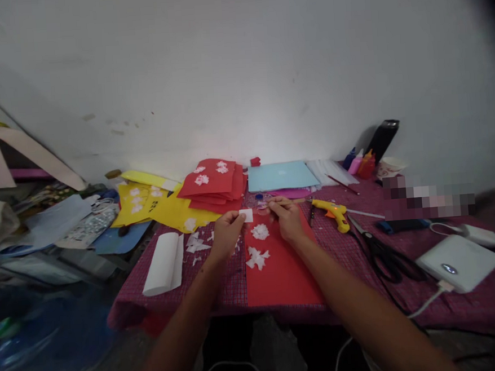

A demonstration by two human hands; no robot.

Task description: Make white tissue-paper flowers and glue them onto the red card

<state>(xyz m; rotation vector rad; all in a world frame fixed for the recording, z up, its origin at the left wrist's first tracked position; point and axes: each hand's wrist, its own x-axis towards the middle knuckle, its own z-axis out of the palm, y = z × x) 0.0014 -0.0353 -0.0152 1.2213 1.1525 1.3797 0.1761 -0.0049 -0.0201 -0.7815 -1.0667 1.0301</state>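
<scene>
A small piece of white paper (pixel 247 215) was pinched between the thumb and fingers of the left hand (pixel 229 232), near the far edge of a red sheet (pixel 286 287), and directions were taken from that piece, with twelve o'clock toward the wall (pixel 239 67). At three o'clock the right hand (pixel 287 219) was held with its fingertips drawn together; whether anything was gripped there could not be told. On the red sheet, a round, ruffled white flower (pixel 260 231) was laid at five o'clock, and a flatter, ragged white cutout (pixel 257 258) was set just beyond it, between five and six. White paper scraps (pixel 196 243) were scattered at eight o'clock on the purple cloth (pixel 233 288), and a loose white roll (pixel 162 265) was placed farther out that way. Yellow sheets (pixel 168 211) were spread at nine, and a red stack (pixel 220 188) topped with pale flowers (pixel 202 179) was piled at eleven. A light-blue laptop (pixel 283 176) was seen between one and two, small bottles (pixel 367 166) and a black flask (pixel 382 142) at two. A yellow glue gun (pixel 331 209) was rested at three, beyond the right hand, and black-handled scissors (pixel 383 255) were left near four.
</scene>
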